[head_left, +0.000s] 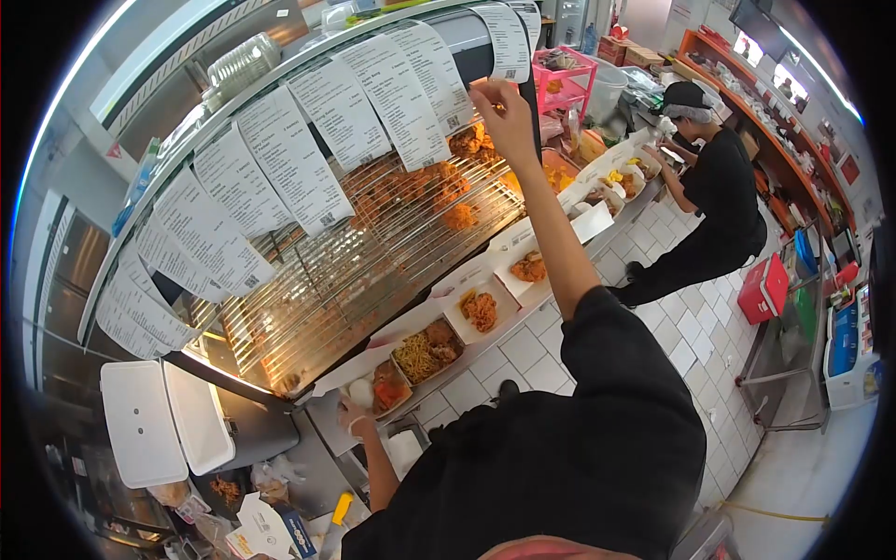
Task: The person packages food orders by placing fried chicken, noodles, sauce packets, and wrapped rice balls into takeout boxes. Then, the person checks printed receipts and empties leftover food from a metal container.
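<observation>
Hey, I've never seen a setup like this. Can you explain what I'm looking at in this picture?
There's no machine here, just a person working with their own two hands. The one picture comes from a camera worn on their head, looking forward and down.

The right hand is raised beside printed slips hanging over a wire rack with fried chicken on it. The left hand is low, by the near end of a row of open food boxes, one with noodles. I can't tell whether either hand grips anything.

Farther along the row, a co-worker in black leans over the boxes.
</observation>
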{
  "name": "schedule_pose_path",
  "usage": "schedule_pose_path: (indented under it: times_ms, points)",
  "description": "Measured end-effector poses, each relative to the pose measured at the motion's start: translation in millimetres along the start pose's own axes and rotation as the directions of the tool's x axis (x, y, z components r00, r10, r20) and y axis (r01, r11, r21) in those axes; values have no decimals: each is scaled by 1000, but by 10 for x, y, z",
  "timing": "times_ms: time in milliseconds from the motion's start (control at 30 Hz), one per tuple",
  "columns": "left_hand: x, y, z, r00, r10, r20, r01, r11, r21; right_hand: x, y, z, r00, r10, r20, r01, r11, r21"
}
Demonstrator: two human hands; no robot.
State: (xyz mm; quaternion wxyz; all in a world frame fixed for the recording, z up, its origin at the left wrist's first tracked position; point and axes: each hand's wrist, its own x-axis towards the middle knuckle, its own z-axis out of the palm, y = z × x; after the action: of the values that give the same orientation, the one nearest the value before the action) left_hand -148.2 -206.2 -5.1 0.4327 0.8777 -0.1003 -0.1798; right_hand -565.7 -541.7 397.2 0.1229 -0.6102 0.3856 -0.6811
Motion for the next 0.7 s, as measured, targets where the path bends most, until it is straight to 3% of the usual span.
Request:
schedule_pose_path:
  times_ms: [100,167,233,300,333,467,533,567,633,700]
  points:
    - [-243,243,-109,998,50,28,-47,995,-89,214,-53,197,996,-54,-69,55,998,8]
    - [-213,117,-85,959,283,-29,-278,955,101,262,-146,224,994,-100,-51,101,995,14]
    - [-104,-52,-11,952,305,-33,-300,948,103,324,-107,275,979,-203,12,203,979,-16]
    - [138,-217,105,993,115,16,-113,990,-84,348,-156,231,931,-362,40,364,929,-61]
    - [162,-214,129,992,125,27,-122,989,-89,356,-171,188,897,-437,60,441,894,-79]
    - [117,-204,116,993,117,10,-117,993,10,575,75,-81,979,-199,-46,197,980,-33]
    - [43,-113,38,994,107,-5,-106,992,71,698,216,-121,979,-184,-85,180,982,-52]
    - [19,-71,7,994,112,2,-112,990,81,692,130,-144,992,-122,-27,121,992,-46]
    - [-25,-22,-2,994,107,21,-108,994,30,746,162,29,971,-230,69,234,970,-62]
    - [45,-56,10,997,81,2,-81,990,117,743,92,193,928,-335,163,345,938,-39]
